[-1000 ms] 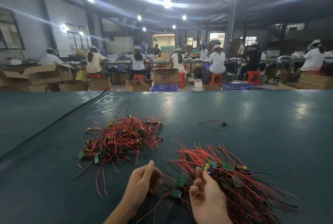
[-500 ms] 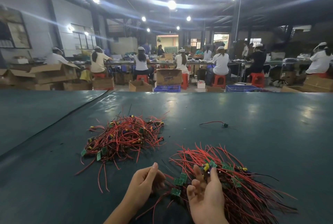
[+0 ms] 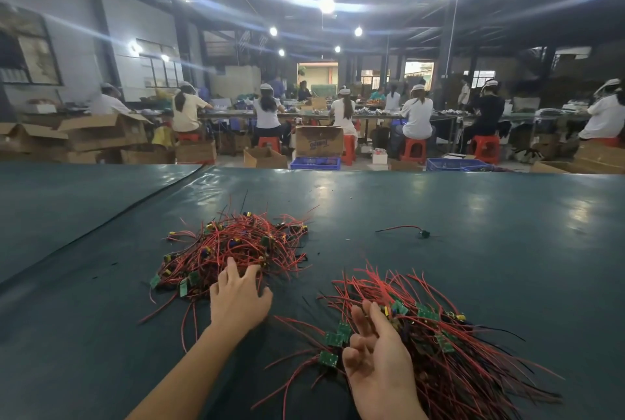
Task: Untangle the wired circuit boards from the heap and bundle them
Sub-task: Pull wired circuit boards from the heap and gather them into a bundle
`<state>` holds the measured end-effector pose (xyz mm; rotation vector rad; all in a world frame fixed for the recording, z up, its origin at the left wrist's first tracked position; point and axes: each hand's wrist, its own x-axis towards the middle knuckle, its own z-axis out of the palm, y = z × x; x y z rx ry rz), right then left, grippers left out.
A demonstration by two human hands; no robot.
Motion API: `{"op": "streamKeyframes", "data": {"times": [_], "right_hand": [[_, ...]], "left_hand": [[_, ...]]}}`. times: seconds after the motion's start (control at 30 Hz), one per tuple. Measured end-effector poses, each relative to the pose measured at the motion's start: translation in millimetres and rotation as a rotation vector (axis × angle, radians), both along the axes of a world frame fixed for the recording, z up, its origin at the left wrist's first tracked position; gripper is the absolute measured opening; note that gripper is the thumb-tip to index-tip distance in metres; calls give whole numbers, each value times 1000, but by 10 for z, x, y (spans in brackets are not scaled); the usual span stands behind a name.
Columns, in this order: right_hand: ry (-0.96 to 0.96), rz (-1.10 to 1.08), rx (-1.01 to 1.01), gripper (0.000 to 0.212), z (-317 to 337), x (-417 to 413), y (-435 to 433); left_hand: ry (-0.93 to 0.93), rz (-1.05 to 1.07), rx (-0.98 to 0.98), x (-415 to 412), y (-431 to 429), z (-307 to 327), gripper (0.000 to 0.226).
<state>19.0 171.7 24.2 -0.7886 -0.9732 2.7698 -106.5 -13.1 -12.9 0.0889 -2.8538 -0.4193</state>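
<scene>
Under the left hand's [image 3: 240, 301] spread fingers [image 3: 232, 267] lies the near edge of the tangled heap [image 3: 243, 240] of wired circuit boards, touched, not gripped. Just right of the right hand's [image 3: 378, 365] relaxed, empty fingers, the bundle [image 3: 449, 352] rests on the table [image 3: 84, 335].

Two heaps of wired circuit boards lie on the table [image 3: 490, 267]: the far heap [image 3: 243, 240] toward the middle and the near heap [image 3: 456, 352] at the near edge. The boards and red wires in each are too tangled to count. One single loose wire [image 3: 402, 228] lies apart, nearer the far edge. Two hands show: the left hand [image 3: 238, 299] and the right hand [image 3: 380, 364]. Beyond the far edge sit seven people in white caps [image 3: 417, 115], others behind them unclear, and two blue crates [image 3: 315, 163].
</scene>
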Motion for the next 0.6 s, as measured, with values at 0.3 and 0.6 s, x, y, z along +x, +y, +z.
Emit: {"op": "streamKeyframes", "data": {"times": [0.3,0.6], "right_hand": [[-2,37,63,16,11,19,1],[3,87,119,14,-10,24,-36]], "left_hand": [[311,-101,181,-43,-150,79,15],[617,-293,283,190,-75,290,13]]}}
